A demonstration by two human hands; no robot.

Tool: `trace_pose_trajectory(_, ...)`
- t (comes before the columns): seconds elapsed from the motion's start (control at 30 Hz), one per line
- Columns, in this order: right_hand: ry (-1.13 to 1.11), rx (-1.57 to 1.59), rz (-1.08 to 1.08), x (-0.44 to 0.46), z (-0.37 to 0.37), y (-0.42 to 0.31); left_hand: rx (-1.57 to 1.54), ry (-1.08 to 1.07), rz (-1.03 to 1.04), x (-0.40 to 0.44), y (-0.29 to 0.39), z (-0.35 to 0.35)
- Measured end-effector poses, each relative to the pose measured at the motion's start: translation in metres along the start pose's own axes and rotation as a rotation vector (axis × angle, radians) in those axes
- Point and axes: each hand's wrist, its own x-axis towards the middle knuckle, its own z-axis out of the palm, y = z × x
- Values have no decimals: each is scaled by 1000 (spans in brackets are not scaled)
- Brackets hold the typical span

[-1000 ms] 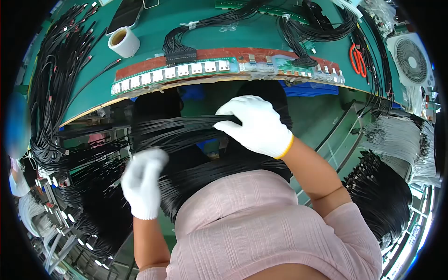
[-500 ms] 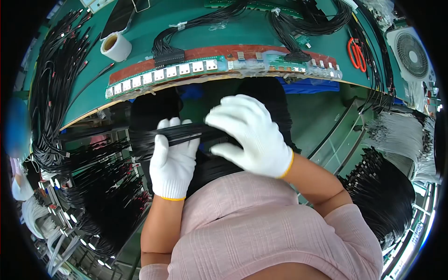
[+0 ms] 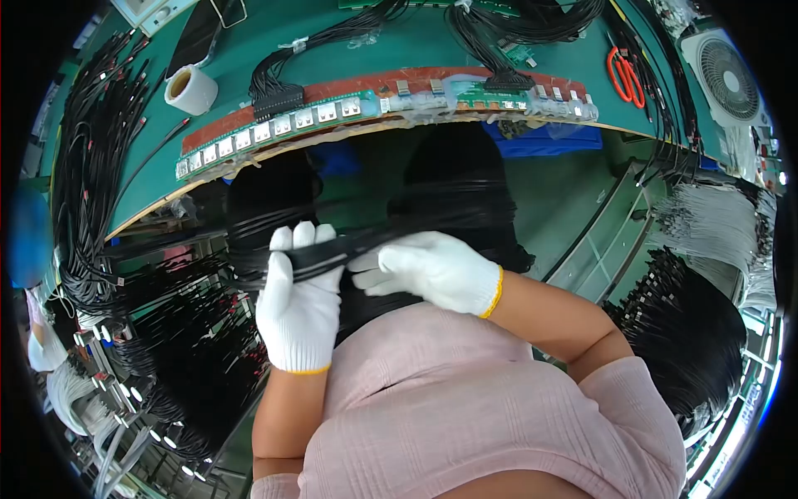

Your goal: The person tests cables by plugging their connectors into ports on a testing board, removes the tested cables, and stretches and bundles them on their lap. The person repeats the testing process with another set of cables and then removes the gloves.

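My left hand (image 3: 299, 299), in a white knit glove with a yellow cuff, is closed round a bundle of black cables (image 3: 312, 254). The thumb lies over the bundle and the fingertips show behind it. To the right, the cables spread loose and blur. My right hand (image 3: 436, 270), gloved the same way, is just below that loose stretch with its fingers reaching left. Those fingers are stretched out and slightly smeared, and I see nothing gripped in them. Whether they touch the cables I cannot tell.
On the green table (image 3: 224, 100), a board strip with a row of ports (image 3: 274, 125) runs along the front edge. A tape roll (image 3: 191, 90), red-handled scissors (image 3: 625, 77) and a fan (image 3: 731, 79) stand around. Black cables hang on racks at the left (image 3: 191, 349) and right (image 3: 686, 333).
My right hand has moved down and left from above the bundle to below it, turning as it went. The cables' right ends now swing out loose. The left hand keeps its hold.
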Motion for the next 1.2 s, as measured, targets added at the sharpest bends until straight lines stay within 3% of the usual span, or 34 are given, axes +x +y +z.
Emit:
trace_pose_trajectory(0.1,-222,251,-194,3,20,11,-60,-388,-68,-4,-11,23)
trace_pose_trajectory(0.13,-221,301,-274,7,28,9,11,-250,-22,-10,-9,36)
trace_pose_trajectory(0.17,-133,322,-315,3,36,-1,-20,-340,-7,-3,-7,24)
trace_pose_trajectory(0.27,-172,635,-310,4,44,-5,-6,-114,-1,-9,-6,30)
trace_pose_trajectory(0.33,12,237,-429,6,55,4,-74,-78,-5,-9,-8,35)
trace_pose_trajectory(0.4,128,341,-337,0,70,-3,-193,-198,-68,-4,-8,33)
trace_pose_trajectory(0.5,-68,564,-456,-6,67,-19,-196,-205,-66,-8,0,38)
trace_pose_trajectory(0.63,-276,684,-408,1,66,-17,-151,-313,-4,-7,4,38)
trace_pose_trajectory(0.7,-161,542,-395,-1,74,-12,-138,-367,4,-7,7,42)
trace_pose_trajectory(0.77,-122,544,-397,-5,75,-17,-99,-249,-14,-16,17,50)
trace_pose_trajectory(0.87,-152,615,-476,-14,59,-33,-52,-202,119,-13,44,29)
trace_pose_trajectory(0.9,-77,544,-513,-19,49,-39,-35,-295,141,-8,59,15)
trace_pose_trajectory(0.97,-71,537,-576,-32,29,-48,3,-112,123,-18,81,20)
trace_pose_trajectory(1.03,-10,565,-634,-46,12,-51,62,-62,162,-10,100,10)
trace_pose_trajectory(1.07,73,592,-683,-48,-1,-50,96,52,255,-4,104,7)
trace_pose_trajectory(1.1,226,559,-727,-47,-11,-51,111,44,286,4,106,-1)
trace_pose_trajectory(1.2,193,626,-704,-43,-34,-47,128,-59,325,42,96,-51)
